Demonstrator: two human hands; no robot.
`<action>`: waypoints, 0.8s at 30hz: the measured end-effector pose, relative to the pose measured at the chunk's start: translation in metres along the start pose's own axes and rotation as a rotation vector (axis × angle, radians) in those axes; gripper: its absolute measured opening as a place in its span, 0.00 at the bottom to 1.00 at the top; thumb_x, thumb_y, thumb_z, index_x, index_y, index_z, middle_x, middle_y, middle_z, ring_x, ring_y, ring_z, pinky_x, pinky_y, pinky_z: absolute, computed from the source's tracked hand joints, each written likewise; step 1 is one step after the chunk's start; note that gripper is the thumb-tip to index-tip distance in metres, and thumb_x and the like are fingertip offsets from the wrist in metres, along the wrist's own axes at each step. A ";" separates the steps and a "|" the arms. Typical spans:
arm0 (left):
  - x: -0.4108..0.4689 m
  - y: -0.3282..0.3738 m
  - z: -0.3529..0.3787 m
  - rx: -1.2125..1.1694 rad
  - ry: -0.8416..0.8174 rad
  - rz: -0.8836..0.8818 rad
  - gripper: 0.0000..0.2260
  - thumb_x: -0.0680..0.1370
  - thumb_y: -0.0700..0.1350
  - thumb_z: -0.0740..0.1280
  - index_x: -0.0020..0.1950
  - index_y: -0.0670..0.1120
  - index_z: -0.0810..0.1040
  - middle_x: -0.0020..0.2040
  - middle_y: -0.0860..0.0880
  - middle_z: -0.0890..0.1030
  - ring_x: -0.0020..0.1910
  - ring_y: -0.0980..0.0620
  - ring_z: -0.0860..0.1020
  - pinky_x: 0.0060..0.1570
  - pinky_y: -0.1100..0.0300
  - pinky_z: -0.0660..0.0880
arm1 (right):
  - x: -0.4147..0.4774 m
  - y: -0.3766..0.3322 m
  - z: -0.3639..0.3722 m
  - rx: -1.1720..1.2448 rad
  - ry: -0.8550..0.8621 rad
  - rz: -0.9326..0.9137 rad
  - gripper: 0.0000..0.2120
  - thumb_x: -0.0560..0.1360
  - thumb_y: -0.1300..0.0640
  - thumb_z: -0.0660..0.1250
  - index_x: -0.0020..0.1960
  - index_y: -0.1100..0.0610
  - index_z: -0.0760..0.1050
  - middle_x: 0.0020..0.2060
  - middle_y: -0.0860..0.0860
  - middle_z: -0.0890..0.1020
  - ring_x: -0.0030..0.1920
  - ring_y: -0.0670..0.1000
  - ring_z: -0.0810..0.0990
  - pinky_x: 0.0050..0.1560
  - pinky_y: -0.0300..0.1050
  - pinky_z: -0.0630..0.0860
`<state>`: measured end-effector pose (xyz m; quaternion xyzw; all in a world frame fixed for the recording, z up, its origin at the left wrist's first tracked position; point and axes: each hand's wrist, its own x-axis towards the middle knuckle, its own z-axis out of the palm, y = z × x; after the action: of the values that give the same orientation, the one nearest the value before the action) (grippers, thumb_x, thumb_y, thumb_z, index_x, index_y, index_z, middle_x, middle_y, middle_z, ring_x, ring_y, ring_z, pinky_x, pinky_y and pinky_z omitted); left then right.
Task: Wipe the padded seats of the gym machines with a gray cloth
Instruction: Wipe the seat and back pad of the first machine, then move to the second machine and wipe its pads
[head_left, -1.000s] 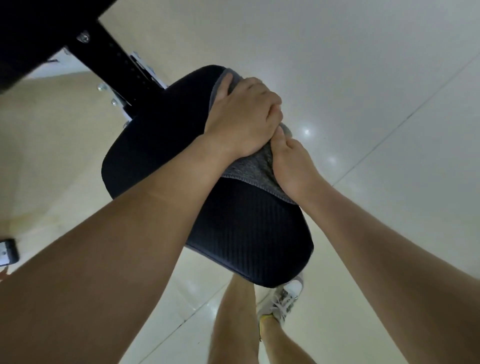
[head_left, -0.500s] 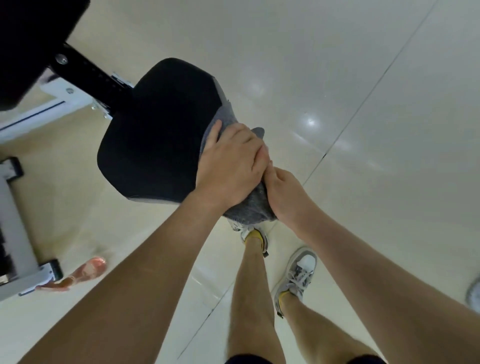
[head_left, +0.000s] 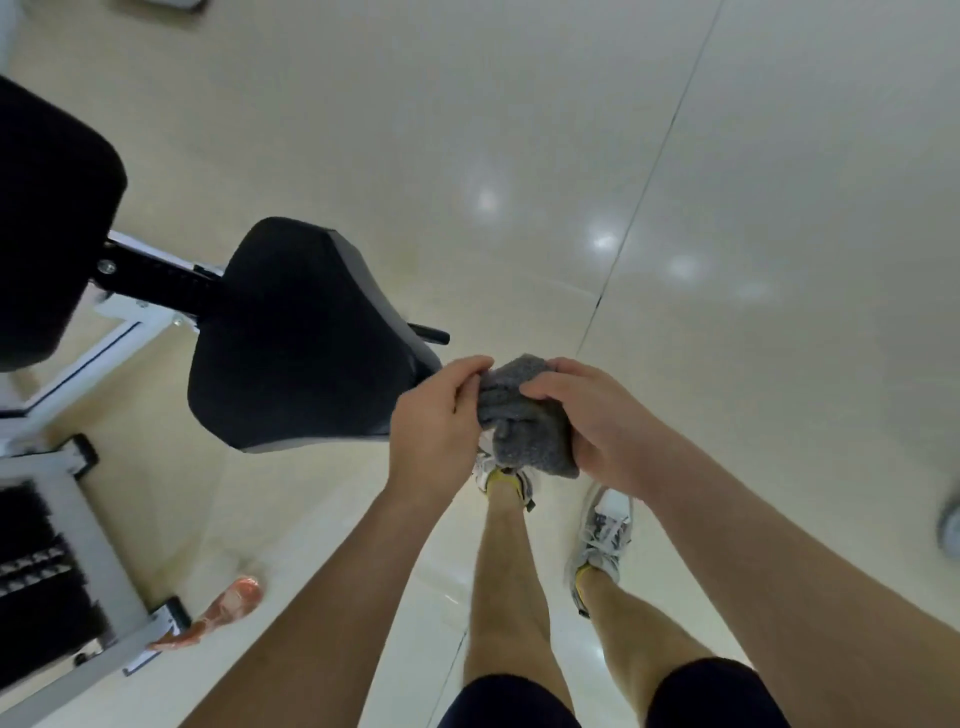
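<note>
Both my hands are on the gray cloth (head_left: 524, 415), bunched up in the air between them, off the seat and just right of its near right corner. My left hand (head_left: 439, 423) pinches the cloth's left edge, thumb and fingers curled closed on the fabric. My right hand (head_left: 602, 421) wraps the right side, fingers (head_left: 545, 387) folded over the top and the palm under it, so both grips are closed on cloth. The cloth hangs above my left shoe (head_left: 506, 475); my right shoe (head_left: 602, 530) is planted further right on the floor (head_left: 519, 130). The black padded seat (head_left: 301, 338) sits left of my hands, bare, and nothing is touching it. A black post (head_left: 156, 280) joins it to a second black pad (head_left: 47, 234) at the left edge of view. The white machine frame (head_left: 78, 364) runs below that. Near the bottom left are the black weight stack (head_left: 36, 582) and something orange (head_left: 218, 613) on the floor beside the frame foot, too blurred to identify. No readable brand, label or writing on the pads, frame, cloth or shoes. The floor is glossy cream tile with a dark grout line running diagonally past my hands.
</note>
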<state>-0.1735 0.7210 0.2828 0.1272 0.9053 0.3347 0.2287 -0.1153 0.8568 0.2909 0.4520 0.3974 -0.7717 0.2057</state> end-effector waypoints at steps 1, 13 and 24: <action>0.001 0.006 0.001 -0.061 0.005 -0.070 0.10 0.80 0.42 0.61 0.55 0.50 0.81 0.49 0.55 0.82 0.49 0.57 0.78 0.54 0.61 0.75 | -0.005 -0.006 -0.011 0.081 -0.026 0.031 0.08 0.75 0.61 0.63 0.53 0.61 0.75 0.51 0.64 0.81 0.49 0.62 0.81 0.53 0.60 0.78; -0.001 0.143 0.053 -0.146 -0.463 -0.186 0.06 0.78 0.45 0.66 0.45 0.51 0.83 0.44 0.49 0.84 0.45 0.51 0.81 0.45 0.55 0.78 | -0.102 -0.034 -0.154 0.345 0.104 -0.191 0.02 0.75 0.59 0.67 0.46 0.57 0.76 0.48 0.58 0.77 0.51 0.56 0.76 0.50 0.52 0.77; -0.001 0.252 0.114 0.253 -0.893 0.218 0.20 0.65 0.36 0.66 0.51 0.56 0.79 0.33 0.53 0.73 0.32 0.53 0.72 0.32 0.59 0.70 | -0.183 -0.028 -0.229 0.692 0.266 -0.487 0.12 0.73 0.73 0.59 0.41 0.57 0.72 0.39 0.56 0.76 0.37 0.53 0.77 0.31 0.43 0.76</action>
<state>-0.0965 0.9700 0.3742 0.3798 0.7335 0.1565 0.5415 0.0808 1.0490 0.3974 0.4828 0.2338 -0.8202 -0.1987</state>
